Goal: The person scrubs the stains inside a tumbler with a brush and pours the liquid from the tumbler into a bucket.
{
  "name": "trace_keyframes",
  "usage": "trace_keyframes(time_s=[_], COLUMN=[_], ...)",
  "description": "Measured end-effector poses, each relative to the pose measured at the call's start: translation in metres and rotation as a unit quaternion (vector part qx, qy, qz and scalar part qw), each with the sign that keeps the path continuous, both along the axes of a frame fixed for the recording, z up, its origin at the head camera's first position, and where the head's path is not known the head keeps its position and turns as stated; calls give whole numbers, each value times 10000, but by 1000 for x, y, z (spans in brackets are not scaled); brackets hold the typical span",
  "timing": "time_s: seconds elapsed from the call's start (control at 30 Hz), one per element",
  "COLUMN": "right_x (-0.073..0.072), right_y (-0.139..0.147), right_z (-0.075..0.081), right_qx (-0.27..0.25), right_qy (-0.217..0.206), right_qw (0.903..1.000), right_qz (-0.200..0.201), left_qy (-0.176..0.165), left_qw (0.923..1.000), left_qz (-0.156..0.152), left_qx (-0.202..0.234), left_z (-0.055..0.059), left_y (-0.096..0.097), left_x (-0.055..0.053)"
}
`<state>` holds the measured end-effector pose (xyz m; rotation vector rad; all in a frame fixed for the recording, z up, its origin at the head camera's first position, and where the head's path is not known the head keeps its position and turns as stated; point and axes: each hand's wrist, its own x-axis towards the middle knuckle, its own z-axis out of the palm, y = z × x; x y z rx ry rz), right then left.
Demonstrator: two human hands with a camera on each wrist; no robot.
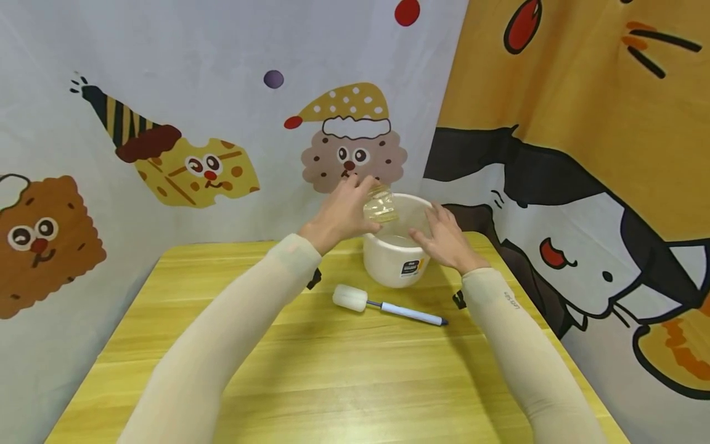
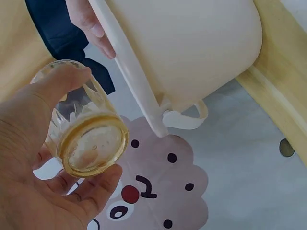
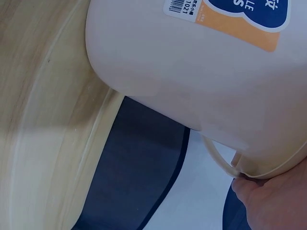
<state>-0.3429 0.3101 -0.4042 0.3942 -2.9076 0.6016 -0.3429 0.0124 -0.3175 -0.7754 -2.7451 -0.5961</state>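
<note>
My left hand [image 1: 345,209] holds a clear drinking glass [image 1: 380,205] with an amber tint, tilted above the left side of a cream plastic bucket [image 1: 389,264]. In the left wrist view, thumb and fingers lie around the glass [image 2: 93,143], and its thick base faces the camera. My right hand [image 1: 448,242] grips the bucket's rim on the right side; part of it also shows in the right wrist view [image 3: 278,199]. The bucket stands upright on the table and carries a label. What lies inside it cannot be made out clearly.
A brush-like tool with a white head [image 1: 350,298] and a pale blue handle [image 1: 412,313] lies in front of the bucket on the wood-grain table [image 1: 333,382]. Cartoon-printed curtains [image 1: 211,61] hang behind the table and along its right side.
</note>
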Motion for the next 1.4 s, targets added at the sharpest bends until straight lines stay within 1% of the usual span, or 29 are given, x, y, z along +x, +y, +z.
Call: trace_keyframes(time_s=[0.17,0.3,0.57,0.83,1.03,1.27,1.4], right_x=[0,1,4,3,3,2,3], right_y=[-1,-1,0,-1,-1,-1,-1], right_z=[2,2,-1,0,0,0,0], right_qx=[-4,2,1,25,41,19,37], right_qy=[65,47,8,41,87,136,123], right_qw=[10000,10000,10000,10000,10000,9999,9999], right_qz=[16,33,0,12,19,51,51], left_qy=[-143,-221,-254,-181,-135,-157,-202], left_qw=[9991,9981,9958,9936,9896,9816,9788], left_qz=[-49,-77,-164,-320,-390,-558,-513], left_qx=[391,568,863,1066,1375,1817,1971], left_z=[-7,-13,-26,-40,-45,-52,-58], left_y=[-8,-14,-17,-18,-20,-25,-30], left_x=[5,11,26,37,45,55,59])
